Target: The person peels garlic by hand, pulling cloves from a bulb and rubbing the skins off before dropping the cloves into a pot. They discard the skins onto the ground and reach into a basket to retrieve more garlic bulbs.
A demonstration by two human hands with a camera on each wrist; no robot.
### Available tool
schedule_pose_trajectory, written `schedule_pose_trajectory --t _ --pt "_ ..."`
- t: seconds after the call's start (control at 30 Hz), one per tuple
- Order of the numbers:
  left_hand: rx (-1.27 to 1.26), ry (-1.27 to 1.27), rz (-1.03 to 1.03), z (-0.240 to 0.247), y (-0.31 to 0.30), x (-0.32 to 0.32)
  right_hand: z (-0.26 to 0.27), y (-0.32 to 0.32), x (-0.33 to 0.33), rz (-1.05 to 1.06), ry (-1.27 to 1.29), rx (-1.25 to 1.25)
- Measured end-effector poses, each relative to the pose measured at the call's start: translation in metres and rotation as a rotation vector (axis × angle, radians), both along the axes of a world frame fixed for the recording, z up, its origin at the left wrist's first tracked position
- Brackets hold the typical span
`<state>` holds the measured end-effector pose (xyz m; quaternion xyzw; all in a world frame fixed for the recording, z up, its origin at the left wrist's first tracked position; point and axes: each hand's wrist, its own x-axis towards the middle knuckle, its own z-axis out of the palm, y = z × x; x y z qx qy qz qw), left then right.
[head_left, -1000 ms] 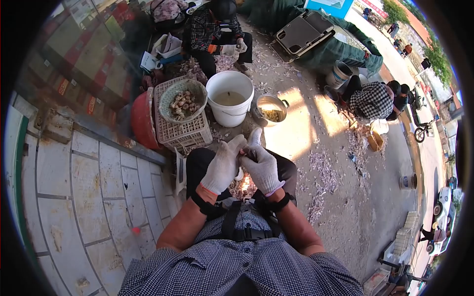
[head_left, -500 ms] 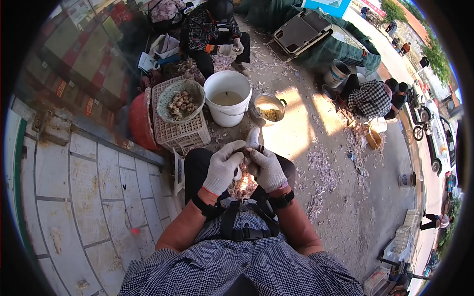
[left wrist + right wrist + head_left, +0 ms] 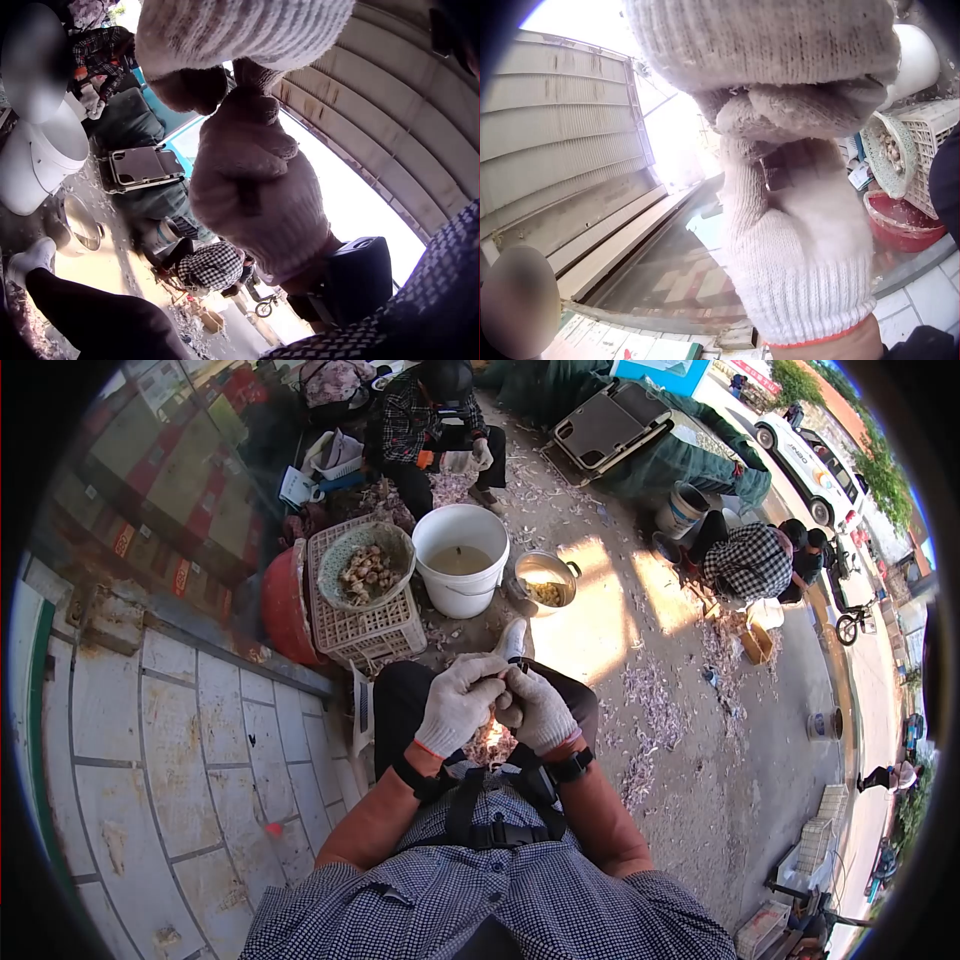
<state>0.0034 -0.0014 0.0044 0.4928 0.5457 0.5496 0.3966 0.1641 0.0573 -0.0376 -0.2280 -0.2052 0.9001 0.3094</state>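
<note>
Both hands wear white knit gloves and meet above the lap. The left hand (image 3: 455,702) (image 3: 799,225) has its thumb and fingers bent together against the other hand's fingertips; whatever lies between them is hidden. Curled fingers of the right hand (image 3: 542,710) (image 3: 259,180) pinch a small dark object (image 3: 524,664), of which only a bit shows. In the wrist views the gloves overlap and cover the contact point. Below the hands, pale and reddish peelings (image 3: 492,743) lie between the legs.
Ahead stand a white bucket (image 3: 462,565), a metal pot (image 3: 545,582) with yellowish pieces, and a green mesh basket (image 3: 338,565) of bulbs on a plastic crate (image 3: 375,635). A red tub (image 3: 285,605) is beside the crate. Other people sit farther off; peelings litter the ground.
The hands, slightly apart half a second ago, have come together at the fingertips. The dark object has become less visible. A white vehicle in the background has moved up the road.
</note>
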Motion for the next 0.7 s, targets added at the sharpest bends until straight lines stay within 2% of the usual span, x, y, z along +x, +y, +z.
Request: schedule_pose_trajectory --t 0.23,0.4,0.5,0.57,0.6,0.67,0.7 --pt "-0.005 0.064 -0.033 -0.003 0.0 -0.003 -0.002 0.0 0.002 0.018 0.019 -0.073" --pt "-0.128 -0.122 -0.081 0.007 -0.003 -0.002 0.001 0.001 0.003 0.034 0.014 -0.047" --pt "-0.081 -0.074 -0.047 0.013 -0.004 -0.001 0.009 0.003 0.001 -0.002 -0.079 0.067" --pt "-0.103 -0.128 -0.04 0.0 -0.001 -0.002 0.013 0.005 0.001 0.018 -0.257 0.193" --pt "-0.126 -0.182 -0.032 -0.005 0.0 -0.003 0.017 0.006 0.001 0.018 -0.257 0.193" --pt "-0.098 -0.149 -0.033 -0.014 0.001 -0.006 0.028 0.007 0.0 0.037 -0.447 0.341" --pt "-0.07 -0.115 -0.034 -0.013 0.001 -0.006 0.03 0.007 0.0 0.037 -0.447 0.341"
